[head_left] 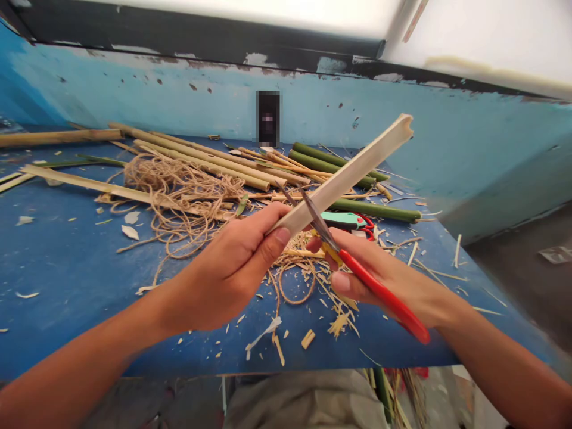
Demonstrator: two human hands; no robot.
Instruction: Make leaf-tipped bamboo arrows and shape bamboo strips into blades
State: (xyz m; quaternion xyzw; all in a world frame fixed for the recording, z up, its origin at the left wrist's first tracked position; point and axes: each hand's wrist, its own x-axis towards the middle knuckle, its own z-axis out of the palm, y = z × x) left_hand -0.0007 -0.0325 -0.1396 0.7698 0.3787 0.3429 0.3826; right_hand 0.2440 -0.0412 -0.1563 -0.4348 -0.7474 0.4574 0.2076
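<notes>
A pale split bamboo strip (357, 164) slants up to the right above the table, its hollow end at the top. My left hand (236, 259) is closed round its lower end, the thumb pressed on its face. Scissors with a red handle (379, 289) lie across the strip, their blades apart and touching or very near its surface. My right hand (379, 268) holds the scissors, its fingers partly hidden behind the handle. Below the hands, thin shavings (339, 322) are scattered over the blue table (80, 268).
Tangled twine (179, 190) sits at the left centre. Behind it lie dry bamboo poles (210, 158); green stalks (379, 210) are at the right. A mint-and-black tool (344, 220) shows beyond my right hand. The blue wall (179, 95) bounds the table's back.
</notes>
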